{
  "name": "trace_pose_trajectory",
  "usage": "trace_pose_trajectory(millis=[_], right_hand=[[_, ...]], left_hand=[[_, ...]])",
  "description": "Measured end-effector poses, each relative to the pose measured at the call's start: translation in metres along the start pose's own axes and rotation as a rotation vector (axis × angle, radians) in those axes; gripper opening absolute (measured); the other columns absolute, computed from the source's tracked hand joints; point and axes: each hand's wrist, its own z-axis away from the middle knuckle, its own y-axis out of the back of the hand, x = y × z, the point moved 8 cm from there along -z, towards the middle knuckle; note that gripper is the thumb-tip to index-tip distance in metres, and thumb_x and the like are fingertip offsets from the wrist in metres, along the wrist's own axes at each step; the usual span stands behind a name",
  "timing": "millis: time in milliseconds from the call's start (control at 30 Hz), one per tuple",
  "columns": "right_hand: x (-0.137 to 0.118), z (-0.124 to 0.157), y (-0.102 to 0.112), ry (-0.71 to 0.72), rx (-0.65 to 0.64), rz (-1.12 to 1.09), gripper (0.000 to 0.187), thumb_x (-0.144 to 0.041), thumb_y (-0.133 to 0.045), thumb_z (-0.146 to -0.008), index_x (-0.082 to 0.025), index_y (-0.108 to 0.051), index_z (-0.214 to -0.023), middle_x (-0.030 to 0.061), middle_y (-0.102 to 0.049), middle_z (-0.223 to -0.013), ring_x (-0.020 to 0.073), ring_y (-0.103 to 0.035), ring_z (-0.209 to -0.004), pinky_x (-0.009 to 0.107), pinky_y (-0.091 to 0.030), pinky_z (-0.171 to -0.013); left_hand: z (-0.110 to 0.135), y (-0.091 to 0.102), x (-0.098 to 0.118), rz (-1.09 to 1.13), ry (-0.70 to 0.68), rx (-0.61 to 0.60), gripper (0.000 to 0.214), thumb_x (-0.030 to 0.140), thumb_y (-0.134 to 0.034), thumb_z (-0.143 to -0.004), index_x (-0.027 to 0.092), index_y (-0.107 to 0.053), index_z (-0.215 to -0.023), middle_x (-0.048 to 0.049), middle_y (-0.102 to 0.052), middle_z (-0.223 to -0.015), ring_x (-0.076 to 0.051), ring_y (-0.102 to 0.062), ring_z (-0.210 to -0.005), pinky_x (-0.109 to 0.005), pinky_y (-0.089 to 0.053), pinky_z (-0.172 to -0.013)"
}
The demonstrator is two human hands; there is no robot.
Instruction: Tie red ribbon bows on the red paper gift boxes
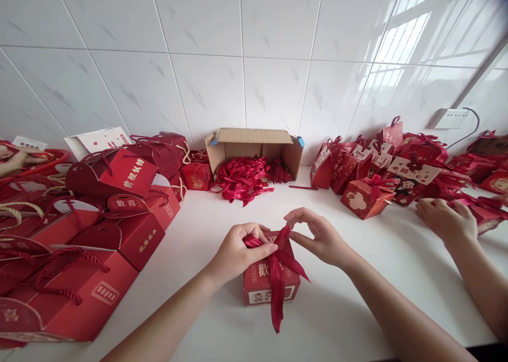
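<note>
A small red gift box (256,283) with gold and white print sits on the white table in front of me. A dark red satin ribbon (277,285) is gathered in a bow over its top, one tail hanging down the front and another lying to the right. My left hand (244,248) pinches the ribbon at the knot between thumb and fingers. Thumb and index finger of my right hand (317,237) close on the upright loop at the right of the bow. The fingers partly cover the knot.
Large red boxes with rope handles (115,235) are piled on the left. An open cardboard box (254,136) of loose ribbons stands at the back. Several ribboned boxes (367,195) crowd the right, where another person's hand (450,222) rests near them. Another hand (16,163) shows far left.
</note>
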Motion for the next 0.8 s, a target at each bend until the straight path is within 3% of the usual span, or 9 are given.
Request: trace_pose_trajectory(millis=[133, 333, 467, 600, 700, 800], right_hand=[[-0.002, -0.001, -0.004, -0.010, 0.020, -0.050, 0.022, -0.014, -0.055, -0.083, -0.024, -0.058, -0.103, 0.0039, -0.063, -0.093, 0.0176, -0.058, -0.088, 0.035, -0.048, -0.082], [-0.014, -0.001, -0.017, 0.081, -0.088, -0.173, 0.019, -0.015, -0.053, -0.086, -0.024, -0.065, -0.098, 0.0049, -0.057, -0.088, 0.0159, -0.056, -0.082, 0.032, -0.048, -0.075], [-0.015, -0.001, -0.017, 0.092, -0.043, -0.164, 0.009, -0.021, -0.054, -0.087, -0.020, -0.062, -0.085, 0.0047, -0.056, -0.083, 0.0148, -0.054, -0.076, 0.030, -0.046, -0.070], [-0.014, 0.000, -0.018, 0.066, 0.035, -0.080, 0.011, -0.022, -0.052, -0.088, -0.019, -0.053, -0.077, 0.0022, -0.055, -0.074, 0.0129, -0.050, -0.067, 0.028, -0.044, -0.064], [-0.013, 0.001, -0.016, 0.075, 0.087, -0.023, 0.005, -0.017, -0.049, -0.088, -0.019, -0.053, -0.086, 0.0023, -0.057, -0.077, 0.0125, -0.051, -0.067, 0.028, -0.045, -0.063], [-0.017, 0.002, -0.012, 0.170, 0.124, 0.068, 0.023, -0.009, -0.045, -0.085, -0.021, -0.052, -0.103, 0.0039, -0.060, -0.087, 0.0133, -0.056, -0.074, 0.029, -0.049, -0.068]], left_hand=[[0.000, -0.001, -0.001, 0.015, 0.009, -0.010, 0.029, 0.028, -0.070, -0.072, 0.017, -0.047, -0.058, -0.0061, -0.065, -0.085, -0.023, -0.058, -0.100, -0.033, -0.044, -0.083], [-0.002, -0.007, 0.000, 0.124, 0.001, -0.065, 0.023, 0.025, -0.068, -0.074, 0.016, -0.051, -0.063, -0.0046, -0.064, -0.086, -0.015, -0.059, -0.077, -0.028, -0.046, -0.070], [-0.004, -0.009, 0.002, 0.146, -0.026, -0.095, 0.027, 0.023, -0.069, -0.073, 0.016, -0.048, -0.058, -0.0067, -0.065, -0.088, -0.018, -0.061, -0.085, -0.030, -0.047, -0.076], [-0.005, -0.008, -0.001, 0.155, -0.007, -0.096, 0.035, 0.026, -0.070, -0.072, 0.017, -0.042, -0.055, -0.0078, -0.065, -0.086, -0.022, -0.062, -0.091, -0.032, -0.048, -0.078], [-0.005, -0.008, -0.001, 0.153, -0.005, -0.096, 0.037, 0.025, -0.070, -0.072, 0.018, -0.038, -0.054, -0.0072, -0.065, -0.084, -0.022, -0.062, -0.091, -0.033, -0.048, -0.078], [-0.006, -0.007, 0.001, 0.130, -0.017, -0.084, 0.037, 0.024, -0.071, -0.071, 0.018, -0.039, -0.054, -0.0056, -0.065, -0.078, -0.022, -0.061, -0.094, -0.032, -0.047, -0.080]])
